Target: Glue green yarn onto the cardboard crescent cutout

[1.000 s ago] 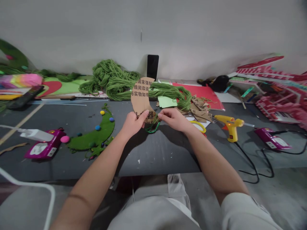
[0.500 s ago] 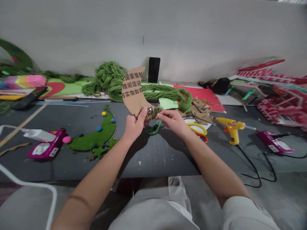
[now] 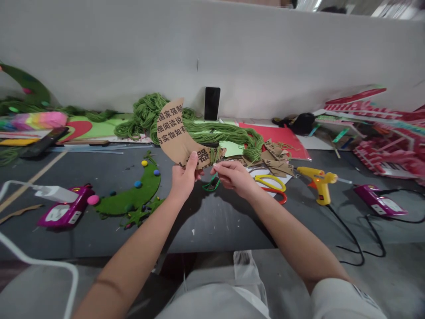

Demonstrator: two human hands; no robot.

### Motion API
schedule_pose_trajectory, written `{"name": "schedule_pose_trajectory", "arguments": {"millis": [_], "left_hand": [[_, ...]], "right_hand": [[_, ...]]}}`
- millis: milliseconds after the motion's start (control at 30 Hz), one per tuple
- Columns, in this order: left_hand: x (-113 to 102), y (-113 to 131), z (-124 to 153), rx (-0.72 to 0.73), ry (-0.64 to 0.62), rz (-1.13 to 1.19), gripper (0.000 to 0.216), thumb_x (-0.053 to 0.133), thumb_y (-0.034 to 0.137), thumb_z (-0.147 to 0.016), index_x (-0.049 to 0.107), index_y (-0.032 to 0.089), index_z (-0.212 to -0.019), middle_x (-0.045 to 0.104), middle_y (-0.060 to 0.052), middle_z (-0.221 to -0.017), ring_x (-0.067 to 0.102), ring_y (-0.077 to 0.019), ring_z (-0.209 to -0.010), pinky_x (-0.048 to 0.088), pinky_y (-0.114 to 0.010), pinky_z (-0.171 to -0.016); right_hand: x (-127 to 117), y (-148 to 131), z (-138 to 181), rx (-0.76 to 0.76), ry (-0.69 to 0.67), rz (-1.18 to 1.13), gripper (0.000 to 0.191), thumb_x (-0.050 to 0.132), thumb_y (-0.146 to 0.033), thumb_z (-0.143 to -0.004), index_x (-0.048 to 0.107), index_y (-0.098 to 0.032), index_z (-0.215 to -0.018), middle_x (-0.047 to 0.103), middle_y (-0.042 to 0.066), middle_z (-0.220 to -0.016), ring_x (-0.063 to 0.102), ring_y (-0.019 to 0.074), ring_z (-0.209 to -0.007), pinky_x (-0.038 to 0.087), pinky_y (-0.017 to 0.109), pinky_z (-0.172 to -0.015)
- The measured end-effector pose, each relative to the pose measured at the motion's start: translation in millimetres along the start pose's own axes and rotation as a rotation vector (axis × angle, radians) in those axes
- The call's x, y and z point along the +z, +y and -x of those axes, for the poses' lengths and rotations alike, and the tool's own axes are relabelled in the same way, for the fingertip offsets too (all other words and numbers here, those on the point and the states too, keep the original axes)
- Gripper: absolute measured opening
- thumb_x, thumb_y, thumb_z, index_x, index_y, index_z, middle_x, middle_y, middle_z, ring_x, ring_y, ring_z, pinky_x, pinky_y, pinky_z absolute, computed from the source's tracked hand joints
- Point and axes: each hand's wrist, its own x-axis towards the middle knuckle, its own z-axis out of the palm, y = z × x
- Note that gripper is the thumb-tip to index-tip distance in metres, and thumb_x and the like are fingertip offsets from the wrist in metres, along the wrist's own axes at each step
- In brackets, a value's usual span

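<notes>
My left hand (image 3: 186, 175) is closed on a crescent-shaped piece of brown cardboard (image 3: 172, 137) printed with dark characters, thumb in front. Green yarn (image 3: 215, 154) is wound round the crescent near its right tip. My right hand (image 3: 232, 177) pinches the yarn just below the wrapped part. On the table under the hands lies a small green-edged tool (image 3: 211, 184), partly hidden. Scissors with yellow and red handles (image 3: 274, 182) lie right of my right hand. A finished-looking green crescent (image 3: 133, 195) with coloured pompoms rests to the left.
A heap of green yarn (image 3: 148, 110) lies behind the cardboard, and a phone (image 3: 211, 104) leans against the wall. Cardboard scraps (image 3: 275, 159), a yellow glue gun (image 3: 318, 181) and a purple power box (image 3: 378, 199) are to the right. Another purple power box (image 3: 66, 210) sits left.
The cardboard crescent has shifted left and tilted, showing more of its yarn-wrapped tip. My right hand has moved slightly down, below the wrapped part. The camera view has tilted up a little.
</notes>
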Motion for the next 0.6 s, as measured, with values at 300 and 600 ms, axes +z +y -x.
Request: {"name": "schedule_pose_trajectory", "arguments": {"millis": [300,600], "left_hand": [[-0.5,-7.1,-2.7,-0.090,-0.026,0.112,0.045,0.068,0.061,-0.080,0.063,0.017,-0.070,0.059,-0.003,-0.052,0.052,-0.0110,-0.042,0.034,-0.022,-0.037],[-0.1,2.8,-4.0,-0.201,-0.086,0.269,0.046,0.075,0.060,-0.074,0.064,0.015,-0.074,0.059,0.000,-0.053,0.055,-0.0088,-0.043,0.031,-0.018,-0.035]], "right_hand": [[-2.5,1.8,-0.2,0.030,-0.022,0.022,0.042,0.074,-0.054,-0.076,0.069,-0.014,-0.082,0.028,-0.010,-0.047,0.019,0.0043,-0.042,0.012,0.021,-0.041],[-6.0,1.3,-0.4,0.012,-0.083,0.014,0.040,0.074,-0.053,-0.079,0.071,-0.013,-0.084,0.028,-0.009,-0.048,0.021,0.0047,-0.043,0.013,0.021,-0.041]]}}
